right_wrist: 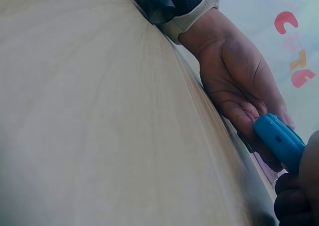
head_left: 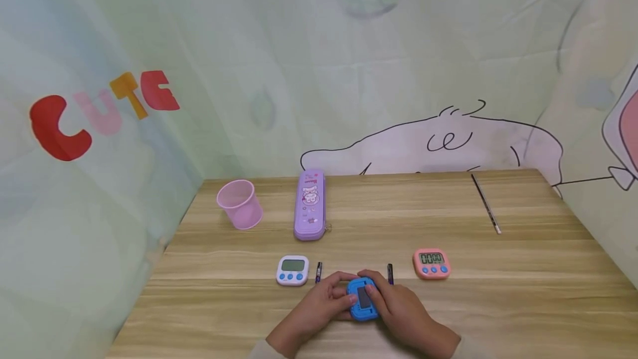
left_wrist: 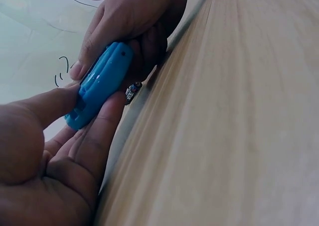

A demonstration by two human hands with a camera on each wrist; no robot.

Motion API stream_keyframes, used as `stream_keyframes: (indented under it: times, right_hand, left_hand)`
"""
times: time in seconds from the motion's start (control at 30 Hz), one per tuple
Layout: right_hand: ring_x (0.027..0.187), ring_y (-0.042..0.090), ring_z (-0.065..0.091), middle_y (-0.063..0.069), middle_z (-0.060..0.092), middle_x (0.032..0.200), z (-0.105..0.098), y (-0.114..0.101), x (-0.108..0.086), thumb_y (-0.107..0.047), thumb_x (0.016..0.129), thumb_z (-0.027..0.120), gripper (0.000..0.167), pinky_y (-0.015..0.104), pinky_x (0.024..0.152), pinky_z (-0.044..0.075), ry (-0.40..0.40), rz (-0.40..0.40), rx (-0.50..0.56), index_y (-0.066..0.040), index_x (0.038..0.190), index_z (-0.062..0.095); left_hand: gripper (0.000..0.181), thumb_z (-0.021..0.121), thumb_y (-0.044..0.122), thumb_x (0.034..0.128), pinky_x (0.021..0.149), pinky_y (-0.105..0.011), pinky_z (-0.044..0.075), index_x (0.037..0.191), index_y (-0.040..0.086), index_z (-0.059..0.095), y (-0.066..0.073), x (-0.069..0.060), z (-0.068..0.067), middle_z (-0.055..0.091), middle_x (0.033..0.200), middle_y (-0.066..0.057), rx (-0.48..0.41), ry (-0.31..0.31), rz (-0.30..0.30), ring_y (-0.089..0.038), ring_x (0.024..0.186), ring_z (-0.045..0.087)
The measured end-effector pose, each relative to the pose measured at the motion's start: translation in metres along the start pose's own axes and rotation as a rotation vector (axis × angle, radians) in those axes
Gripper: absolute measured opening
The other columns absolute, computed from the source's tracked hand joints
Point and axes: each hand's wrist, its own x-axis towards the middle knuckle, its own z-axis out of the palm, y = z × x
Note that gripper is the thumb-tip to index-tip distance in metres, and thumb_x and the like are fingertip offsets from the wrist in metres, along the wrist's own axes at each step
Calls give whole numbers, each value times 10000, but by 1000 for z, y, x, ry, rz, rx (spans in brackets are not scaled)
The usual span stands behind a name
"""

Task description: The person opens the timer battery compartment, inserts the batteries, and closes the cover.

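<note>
1. A blue timer point(head_left: 363, 299) is held at the near side of the table point(head_left: 523, 309), around the middle. It is pinched by the left hand point(head_left: 321, 308) and the right hand point(head_left: 402, 310) together, with both thumbs laid on its top.
2. In the head view, a dark patch is seen on the timer's top. It may be a screen or a slot; this cannot be told for sure.
3. By the left wrist view, the timer is shown tilted, and left fingers are seen under it. A battery's silver end and print are shown there too.
4. By the right wrist view, a black gadget point(right_wrist: 174, 4) is shown on the left cuff, which is hidden from the head view.
5. Only in the head view are all of these seen. A left battery point(head_left: 319, 272) and a right battery point(head_left: 390, 273) are set just beyond the hands. A white timer point(head_left: 292, 270) is placed to the left, and a coral timer point(head_left: 432, 263) with zeros to the right.
6. Farther off, a pink cup point(head_left: 246, 210), a purple case point(head_left: 309, 204) and, far right, a pencil point(head_left: 485, 204) are seen.
</note>
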Motion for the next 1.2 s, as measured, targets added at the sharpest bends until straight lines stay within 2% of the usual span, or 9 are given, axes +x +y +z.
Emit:
stream_keyframes:
  times: [0.2,0.47,0.63,0.83,1.2]
  right_hand:
    - [610,20,488,-113,619,806,3,1,0,-357,1071,340,306,239,526,422,40,-4,-10,-276,1321,495]
    - [626,18,495,-125,624,825,8,2,1,-459,1052,323,369,240,551,435,37,64,-11,-282,1307,523]
    - [581,22,461,-150,572,729,6,-1,1,-399,1067,320,338,226,507,396,58,48,-45,-267,1301,525]
    - [548,26,433,-160,522,660,5,-6,0,-337,1071,353,275,223,470,366,67,24,-82,-259,1277,517]
    - [561,27,433,-158,550,698,4,-7,-1,-334,1072,349,255,234,499,377,70,27,-98,-272,1267,502]
  left_hand:
    - [425,608,98,966,822,-384,584,1335,-46,454,0,0,0,655,1132,-251,3,9,-8,-294,1001,668]
    - [394,606,91,966,822,-380,583,1308,-44,465,0,-1,0,665,1113,-243,-1,8,-12,-294,1000,670]
    - [386,613,92,962,814,-381,586,1290,-49,467,0,-1,1,664,1105,-254,5,9,2,-282,982,675]
    - [375,622,74,952,804,-378,590,1279,-42,480,1,-2,2,670,1096,-244,8,47,-7,-296,977,676]
    - [363,612,57,954,795,-368,592,1281,-34,485,3,-2,3,674,1088,-241,11,44,-18,-290,957,683]
